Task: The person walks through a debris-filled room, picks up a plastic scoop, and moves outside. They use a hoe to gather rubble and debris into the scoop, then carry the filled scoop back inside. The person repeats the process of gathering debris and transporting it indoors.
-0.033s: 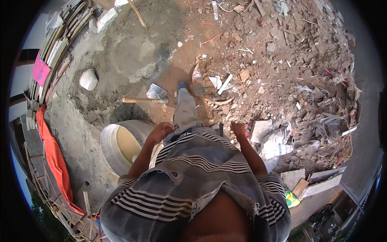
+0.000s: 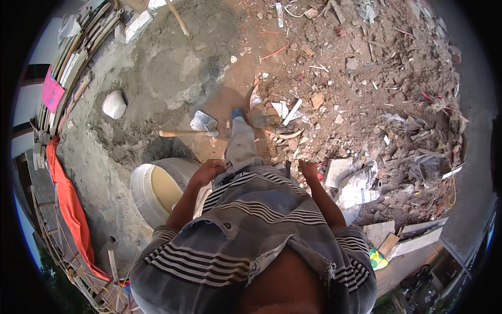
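My left hand [image 2: 210,171] is closed, its fingertips at the side of my pale grey trousers [image 2: 243,149], seemingly pinching the cloth. On the other side, my right hand [image 2: 308,169] is held low with curled fingers; what they hold, if anything, does not show. A dark strap [image 2: 287,168] hangs at my waist near that hand. Below my left forearm stands a large pale tub [image 2: 144,196] with cloudy yellowish liquid in it. Ahead and to the left lies a hoe or shovel, its metal blade [image 2: 203,121] beside my foot and its wooden handle [image 2: 175,133] pointing left.
A white bucket [image 2: 114,105] rests tilted on the grey mortar [image 2: 172,68]. Broken rubble [image 2: 355,94] with plastic scraps covers the right. Stacked poles [image 2: 83,49], a pink sheet [image 2: 53,94] and an orange tarp [image 2: 70,204] line the left edge. Boards [image 2: 418,238] lie at lower right.
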Tool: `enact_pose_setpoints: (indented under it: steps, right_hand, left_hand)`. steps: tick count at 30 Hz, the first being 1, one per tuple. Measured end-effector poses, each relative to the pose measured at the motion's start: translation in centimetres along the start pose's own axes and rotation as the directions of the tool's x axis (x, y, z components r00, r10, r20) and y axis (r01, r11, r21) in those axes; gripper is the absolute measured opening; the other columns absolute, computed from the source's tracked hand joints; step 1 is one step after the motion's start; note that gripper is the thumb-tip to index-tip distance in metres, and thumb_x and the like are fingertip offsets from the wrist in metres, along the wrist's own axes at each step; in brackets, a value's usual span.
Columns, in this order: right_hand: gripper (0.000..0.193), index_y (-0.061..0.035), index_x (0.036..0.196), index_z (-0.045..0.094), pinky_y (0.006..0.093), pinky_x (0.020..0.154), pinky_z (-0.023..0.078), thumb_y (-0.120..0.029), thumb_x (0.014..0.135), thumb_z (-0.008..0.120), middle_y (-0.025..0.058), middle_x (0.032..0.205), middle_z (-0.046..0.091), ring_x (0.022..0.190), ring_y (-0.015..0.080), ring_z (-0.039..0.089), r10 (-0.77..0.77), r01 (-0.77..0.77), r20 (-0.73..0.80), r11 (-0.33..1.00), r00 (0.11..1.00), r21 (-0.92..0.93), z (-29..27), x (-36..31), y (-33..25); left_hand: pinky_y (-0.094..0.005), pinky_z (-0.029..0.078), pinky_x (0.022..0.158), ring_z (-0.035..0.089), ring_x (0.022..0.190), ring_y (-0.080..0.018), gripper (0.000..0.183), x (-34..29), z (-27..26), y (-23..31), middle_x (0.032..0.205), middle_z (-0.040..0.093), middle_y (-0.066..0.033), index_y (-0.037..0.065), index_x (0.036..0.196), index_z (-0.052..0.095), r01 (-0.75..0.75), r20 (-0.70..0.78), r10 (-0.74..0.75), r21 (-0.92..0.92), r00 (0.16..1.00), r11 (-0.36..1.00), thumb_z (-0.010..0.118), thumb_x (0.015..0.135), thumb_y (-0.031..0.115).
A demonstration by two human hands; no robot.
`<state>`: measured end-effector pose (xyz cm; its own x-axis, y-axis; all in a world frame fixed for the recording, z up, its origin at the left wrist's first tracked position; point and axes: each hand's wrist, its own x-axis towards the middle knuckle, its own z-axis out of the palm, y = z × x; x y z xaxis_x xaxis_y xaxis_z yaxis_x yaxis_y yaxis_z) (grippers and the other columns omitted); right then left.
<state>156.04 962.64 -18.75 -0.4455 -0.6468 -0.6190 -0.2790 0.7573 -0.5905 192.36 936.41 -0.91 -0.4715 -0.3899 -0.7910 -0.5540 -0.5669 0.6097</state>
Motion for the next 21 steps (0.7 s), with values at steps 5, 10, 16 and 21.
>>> enact_pose_setpoints:
  steps: [5, 10, 16, 21]
  right_hand:
    - [0.029, -0.008, 0.086, 0.069, 0.0403, 0.073, 0.052, -0.037, 0.08, 0.067, 0.0114, 0.081, 0.07, 0.078, 0.0276, 0.067, 0.394, -0.395, 0.043, 0.918, 0.918, 0.031, 0.7, 1.6, -8.4]
    - [0.036, -0.0044, 0.089, 0.07, 0.0411, 0.077, 0.051, -0.037, 0.076, 0.069, 0.0123, 0.081, 0.07, 0.081, 0.0288, 0.067, 0.296, -0.296, 0.001, 0.952, 0.955, 0.076, 2.1, 8.3, -17.0]
    - [0.029, -0.0024, 0.089, 0.067, 0.0376, 0.068, 0.049, -0.03, 0.08, 0.067, 0.0118, 0.078, 0.067, 0.073, 0.024, 0.065, 0.06, -0.06, -0.004, 0.994, 0.998, 0.096, 6.2, 16.3, -23.4]
    - [0.028, -0.0033, 0.099, 0.064, 0.0418, 0.076, 0.05, -0.025, 0.081, 0.063, 0.0167, 0.09, 0.065, 0.086, 0.0351, 0.063, -0.031, 0.034, 0.051, 0.997, 0.998, -0.063, 10.4, 21.2, -23.4]
  left_hand:
    - [-0.0407, 0.05, 0.07, 0.063, 0.078, -0.0356, 0.019, 10.9, -8.5, 4.0, 0.079, 0.064, -0.0216, 0.0, 0.077, 0.063, -0.402, 0.342, 0.217, 0.703, 0.914, 0.586, 0.062, 0.074, 0.019]
    - [-0.0442, 0.049, 0.077, 0.062, 0.089, -0.0369, 0.022, 18.0, -10.7, 2.8, 0.081, 0.064, -0.0181, 0.001, 0.078, 0.063, -0.304, 0.169, 0.316, 0.84, 0.933, 0.449, 0.061, 0.076, 0.023]
    - [-0.0448, 0.049, 0.086, 0.059, 0.107, -0.0383, 0.049, 22.1, -8.2, 4.3, 0.108, 0.058, -0.0233, 0.001, 0.112, 0.058, 0.046, -0.063, 0.0, 0.733, 0.998, 0.678, 0.064, 0.077, 0.035]
    - [-0.0514, 0.045, 0.095, 0.048, 0.121, -0.0422, 0.07, 24.6, -4.8, 5.6, 0.134, 0.041, -0.0269, 0.005, 0.132, 0.048, 0.236, -0.169, -0.189, 0.872, 0.967, 0.43, 0.065, 0.078, 0.046]
